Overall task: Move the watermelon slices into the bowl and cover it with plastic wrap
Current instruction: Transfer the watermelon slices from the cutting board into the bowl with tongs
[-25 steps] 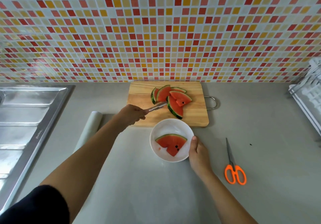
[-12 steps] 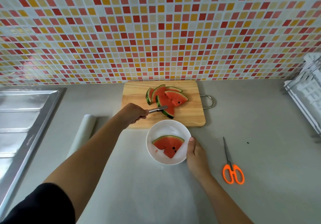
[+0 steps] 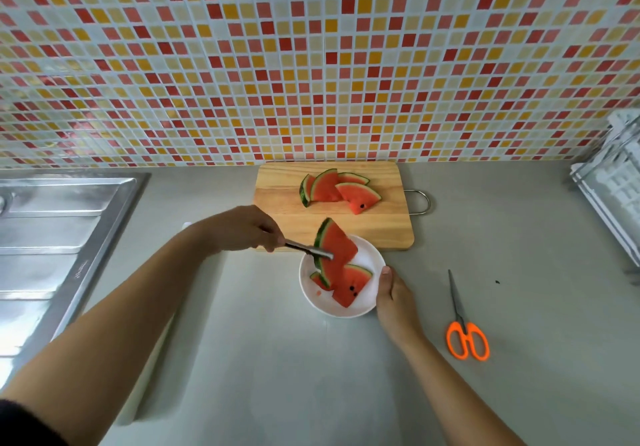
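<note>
My left hand (image 3: 242,229) grips metal tongs (image 3: 306,250) that pinch a watermelon slice (image 3: 337,250) held upright over the white bowl (image 3: 322,302). Another slice (image 3: 351,284) lies inside the bowl. My right hand (image 3: 393,298) holds the bowl's right rim, thumb on the edge. Several more slices (image 3: 334,191) lie fanned on the wooden cutting board (image 3: 374,229) behind the bowl. The plastic wrap roll (image 3: 152,376) lies on the counter left of the bowl, mostly hidden under my left forearm.
Orange-handled scissors (image 3: 465,333) lie on the grey counter right of the bowl. A steel sink (image 3: 52,238) fills the left side. A white dish rack (image 3: 613,182) stands at the right edge. The tiled wall runs behind the board.
My left hand lifted a slice off the board with the tongs and carried it toward me, over the bowl. My right hand stayed on the bowl's rim.
</note>
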`<state>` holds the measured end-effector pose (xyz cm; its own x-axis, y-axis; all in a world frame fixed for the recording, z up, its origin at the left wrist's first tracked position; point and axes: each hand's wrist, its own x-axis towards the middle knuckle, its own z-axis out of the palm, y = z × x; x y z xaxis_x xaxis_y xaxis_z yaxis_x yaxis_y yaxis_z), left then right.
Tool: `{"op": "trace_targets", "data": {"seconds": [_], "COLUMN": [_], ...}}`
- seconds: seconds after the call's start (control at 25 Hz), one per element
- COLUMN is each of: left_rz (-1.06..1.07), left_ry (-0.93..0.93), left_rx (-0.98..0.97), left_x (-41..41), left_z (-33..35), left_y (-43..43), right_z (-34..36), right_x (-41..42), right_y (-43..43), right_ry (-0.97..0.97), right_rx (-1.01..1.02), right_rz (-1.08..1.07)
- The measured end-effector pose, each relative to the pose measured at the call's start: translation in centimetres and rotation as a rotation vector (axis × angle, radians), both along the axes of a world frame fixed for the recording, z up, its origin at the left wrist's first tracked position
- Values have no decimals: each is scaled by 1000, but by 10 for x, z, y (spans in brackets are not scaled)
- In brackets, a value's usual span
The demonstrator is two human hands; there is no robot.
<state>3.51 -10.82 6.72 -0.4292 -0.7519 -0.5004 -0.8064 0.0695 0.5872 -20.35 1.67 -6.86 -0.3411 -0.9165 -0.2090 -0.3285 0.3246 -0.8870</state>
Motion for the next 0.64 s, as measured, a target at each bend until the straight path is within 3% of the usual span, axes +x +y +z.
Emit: {"op": "trace_targets", "data": {"seconds": [0.12,0.4,0.64], "left_rz": [-177,-370,-499], "left_ry": [-162,-347,-491], "left_rx": [-84,-80,-279], "left_x": [-19,-56,-79], "left_z": [-7,4,18], "left_y": [3,-12,-14], "right_z": [1,-1,-3], "right_x": [-1,-1,0], "right_y": [0,0,-1], "right_ry": [-2,4,80], "right_rx": [7,15,-7], "right_rz": [12,14,-24]}}
